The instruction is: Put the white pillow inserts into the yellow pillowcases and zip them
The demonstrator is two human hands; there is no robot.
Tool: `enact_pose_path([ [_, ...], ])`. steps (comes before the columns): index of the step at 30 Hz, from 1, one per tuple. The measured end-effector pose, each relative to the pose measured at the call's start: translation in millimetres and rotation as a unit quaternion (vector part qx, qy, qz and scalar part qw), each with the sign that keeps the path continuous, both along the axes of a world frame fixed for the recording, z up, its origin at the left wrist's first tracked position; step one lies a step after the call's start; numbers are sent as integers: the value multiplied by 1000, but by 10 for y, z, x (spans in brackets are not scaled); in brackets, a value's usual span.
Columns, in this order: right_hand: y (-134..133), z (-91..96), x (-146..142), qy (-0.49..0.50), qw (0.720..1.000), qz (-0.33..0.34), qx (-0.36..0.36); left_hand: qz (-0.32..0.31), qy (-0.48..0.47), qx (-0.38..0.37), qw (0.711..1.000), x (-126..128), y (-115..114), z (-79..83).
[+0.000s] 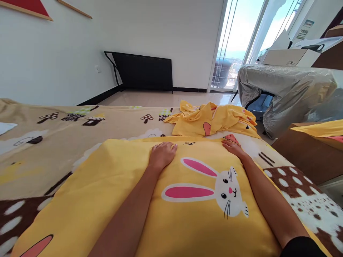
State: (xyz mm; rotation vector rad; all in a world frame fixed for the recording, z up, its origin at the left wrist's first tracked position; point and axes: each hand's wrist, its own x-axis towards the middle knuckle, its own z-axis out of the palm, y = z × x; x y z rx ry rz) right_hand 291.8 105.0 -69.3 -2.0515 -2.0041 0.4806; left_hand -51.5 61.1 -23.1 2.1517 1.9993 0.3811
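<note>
A yellow pillow printed with a white rabbit with pink ears lies on a tan patterned blanket. My left hand rests flat on the pillow's far edge, fingers stretched out together. My right hand lies flat on the far right corner of the pillow, fingers extended. Neither hand holds anything. Beyond the pillow a crumpled yellow cloth of the same print lies on the blanket.
A black panel leans against the white wall at the back. A piece of furniture wrapped in silver plastic stands at right, with white boxes behind it. A brown box carries another yellow cloth. Glass doors open beyond.
</note>
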Motion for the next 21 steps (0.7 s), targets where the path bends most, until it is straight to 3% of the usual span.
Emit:
enact_pose_path([
  [5,4,31,42,-14,995,-90,29,1,0,4,1000,-1,18,-12],
  [9,-138,364,-60,-1,991,-115,72,3,0,15,1000,8,44,-21],
  [11,-325,597,-245,15,989,-69,134,3,-1,29,1000,27,22,-3],
  [13,-579,792,-527,47,974,38,220,-7,-1,53,999,61,-43,37],
  [15,-833,883,-844,75,948,168,258,-54,-19,94,994,104,-141,89],
  [18,-1044,816,-1192,66,907,336,246,-186,-91,123,971,164,-268,150],
  [19,-1053,765,-1243,58,902,356,236,-213,-107,109,965,178,-287,161],
  [21,-998,668,-1246,46,914,338,219,-208,-103,58,971,191,-277,170],
])
